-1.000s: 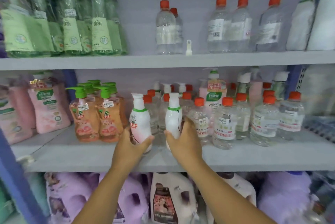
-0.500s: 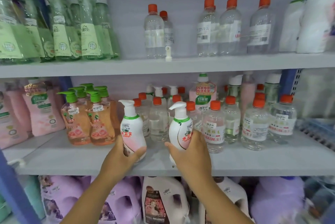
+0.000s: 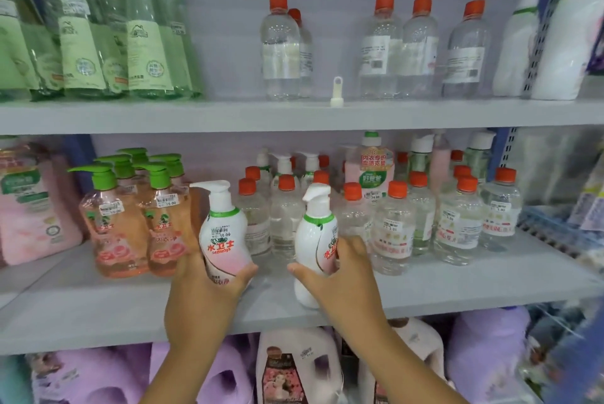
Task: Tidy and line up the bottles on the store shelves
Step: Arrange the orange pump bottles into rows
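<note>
Middle shelf (image 3: 98, 312), front edge: two white pump bottles, one per hand. The left hand (image 3: 204, 302) grasps the left pump bottle (image 3: 224, 240) round its lower body, thumb on the right side; since half a second ago this bottle sits much the same, nozzle pointing left. Label reads "水卫士 seaways", price sticker "10.00". The right hand (image 3: 343, 276) grasps the right pump bottle (image 3: 315, 246), fingers curled over its right flank, thumb across the front; compared with a second ago it has come forward out of the row and turned, so its red lettering now shows edge-on (partly hidden by the fingers).

Just behind left: orange pump bottles (image 3: 137, 217) with green pumps, one sticker reading "19.00".

Behind the hands and to the right: clear bottles with orange caps (image 3: 395, 227), in uneven rows; labels blurred.

Further back: a pink bottle (image 3: 369, 168) with the words "内衣专护" and "好爸爸".

Upper shelf (image 3: 294, 116): green bottles (image 3: 137, 31) left, tall clear orange-capped bottles (image 3: 421, 44) right, writing unreadable.
</note>
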